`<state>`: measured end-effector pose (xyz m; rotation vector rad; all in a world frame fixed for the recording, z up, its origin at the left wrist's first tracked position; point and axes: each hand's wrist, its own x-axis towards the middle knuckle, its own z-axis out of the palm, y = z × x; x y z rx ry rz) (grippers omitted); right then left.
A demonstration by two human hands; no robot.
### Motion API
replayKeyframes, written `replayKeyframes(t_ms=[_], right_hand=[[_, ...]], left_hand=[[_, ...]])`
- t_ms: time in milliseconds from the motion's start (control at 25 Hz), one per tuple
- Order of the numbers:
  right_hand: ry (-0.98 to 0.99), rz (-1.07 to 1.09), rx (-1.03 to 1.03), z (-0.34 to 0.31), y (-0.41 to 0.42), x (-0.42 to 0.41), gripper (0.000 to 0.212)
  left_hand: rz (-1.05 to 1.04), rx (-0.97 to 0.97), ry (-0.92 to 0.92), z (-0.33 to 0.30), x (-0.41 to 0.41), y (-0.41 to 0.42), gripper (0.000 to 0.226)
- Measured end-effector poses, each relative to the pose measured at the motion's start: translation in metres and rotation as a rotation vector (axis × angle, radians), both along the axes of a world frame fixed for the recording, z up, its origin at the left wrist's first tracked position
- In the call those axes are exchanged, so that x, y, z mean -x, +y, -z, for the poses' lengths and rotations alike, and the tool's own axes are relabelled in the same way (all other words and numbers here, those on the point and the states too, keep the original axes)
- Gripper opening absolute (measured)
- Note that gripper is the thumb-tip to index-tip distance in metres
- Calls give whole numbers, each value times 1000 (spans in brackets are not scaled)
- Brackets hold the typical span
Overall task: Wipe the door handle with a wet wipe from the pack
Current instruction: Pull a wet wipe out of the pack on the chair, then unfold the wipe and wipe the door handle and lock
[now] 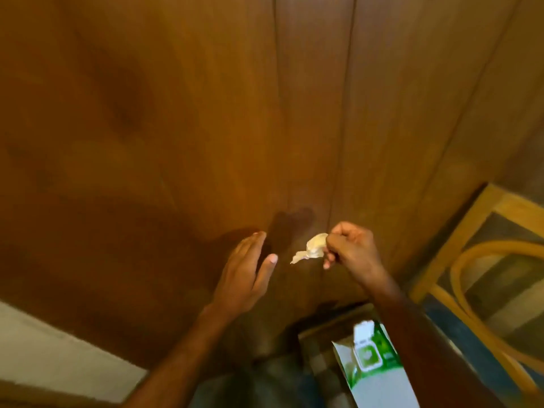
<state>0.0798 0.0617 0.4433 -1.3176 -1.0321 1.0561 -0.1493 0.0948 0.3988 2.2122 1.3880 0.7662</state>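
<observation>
My right hand (350,250) pinches a small crumpled white wet wipe (312,248) in front of the brown wooden door (206,128). To the left of the wipe, my left hand (247,269) is held flat with its fingers apart, close to the door and holding nothing. The green and white wipe pack (371,363) lies below my right forearm with its lid flipped up. No door handle shows in this blurred frame.
A wooden chair (477,260) with a curved back stands at the right. A white wall or frame strip (59,348) runs along the lower left. Dark floor lies under the pack.
</observation>
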Motion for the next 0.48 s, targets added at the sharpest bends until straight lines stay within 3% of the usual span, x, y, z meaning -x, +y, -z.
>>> replayKeyframes(t_ms=[120, 240, 360, 480], right_hand=[[55, -150, -180, -95, 23, 50, 21], [39, -245, -271, -163, 34, 93, 21], [35, -227, -301, -205, 37, 125, 23], [160, -101, -303, -228, 39, 149, 28]], left_hand=[[108, -52, -215, -100, 30, 7, 60], [139, -32, -503, -168, 62, 2, 14], [13, -92, -640, -201, 101, -2, 23], [-77, -53, -720, -210, 133, -11, 17]])
